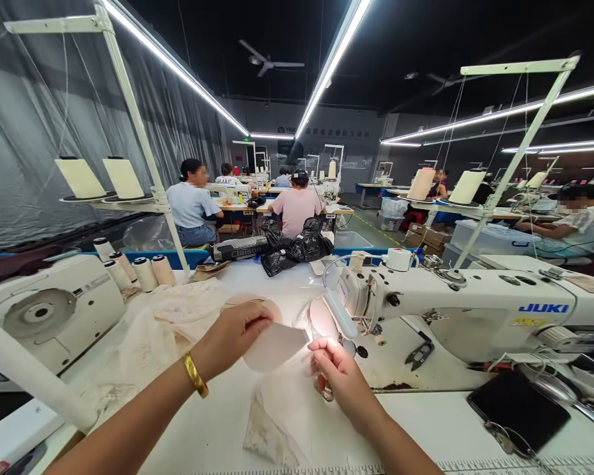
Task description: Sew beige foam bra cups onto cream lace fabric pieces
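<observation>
My left hand [240,333], with a gold bracelet on its wrist, pinches the upper edge of a pale pink, rounded piece of fabric [274,348]. At the piece's right corner, my right hand [336,371] has thumb and fingers closed on the edge. The piece is held up over the white table, left of the lit needle area of a JUKI sewing machine [475,316]. Another pale rounded piece [323,318] lies by the machine head. Behind my left hand rests a further pale round piece [270,306]. Sheer patterned fabric [267,425] lies below my hands.
Cream lace fabric [148,330] is heaped left, near thread cones [146,274]. Thread snips [420,351] lie on the machine bed; a black flat object [519,410] and keys [505,439] lie right. A ruler [475,466] runs along the front. Black plastic bags [301,249] sit beyond.
</observation>
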The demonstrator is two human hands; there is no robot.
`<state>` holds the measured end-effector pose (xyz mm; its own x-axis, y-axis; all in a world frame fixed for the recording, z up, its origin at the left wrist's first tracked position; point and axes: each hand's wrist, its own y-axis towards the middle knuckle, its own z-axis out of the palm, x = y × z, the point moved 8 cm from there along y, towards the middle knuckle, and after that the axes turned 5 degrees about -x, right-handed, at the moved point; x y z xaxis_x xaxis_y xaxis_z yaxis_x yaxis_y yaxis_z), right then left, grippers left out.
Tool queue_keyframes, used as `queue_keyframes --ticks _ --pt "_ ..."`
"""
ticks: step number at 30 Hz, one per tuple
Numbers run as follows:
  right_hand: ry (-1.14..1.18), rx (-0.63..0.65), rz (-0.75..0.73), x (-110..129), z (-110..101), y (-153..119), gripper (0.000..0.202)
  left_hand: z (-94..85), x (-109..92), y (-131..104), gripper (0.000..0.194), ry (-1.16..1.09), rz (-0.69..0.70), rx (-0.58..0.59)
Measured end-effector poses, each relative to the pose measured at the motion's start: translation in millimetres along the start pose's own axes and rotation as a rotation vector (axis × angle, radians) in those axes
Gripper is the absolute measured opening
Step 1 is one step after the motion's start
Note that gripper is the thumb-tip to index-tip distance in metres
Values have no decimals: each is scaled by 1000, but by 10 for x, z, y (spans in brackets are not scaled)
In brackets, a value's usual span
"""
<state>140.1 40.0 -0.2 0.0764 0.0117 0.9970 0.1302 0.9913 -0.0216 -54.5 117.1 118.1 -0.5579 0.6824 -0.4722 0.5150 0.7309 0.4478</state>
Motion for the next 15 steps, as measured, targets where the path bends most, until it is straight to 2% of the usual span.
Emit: queue_keyframes --ticks 3,9,13,14,15 --pt "42 -17 -57 47 0 -19 54 181 -253 -128 27 30 103 123" --pt "-42 -39 -179 89 39 -110 53 261 -329 -179 27 71 95 124" --pt "-267 -3 -337 232 106 -255 42 254 -454 -276 15 41 106 131" --pt "-348 24 -371 287 133 -298 39 273 -499 -304 24 -24 104 161" --pt "-428 59 -394 347 160 -339 35 313 -546 -329 41 -113 94 214"
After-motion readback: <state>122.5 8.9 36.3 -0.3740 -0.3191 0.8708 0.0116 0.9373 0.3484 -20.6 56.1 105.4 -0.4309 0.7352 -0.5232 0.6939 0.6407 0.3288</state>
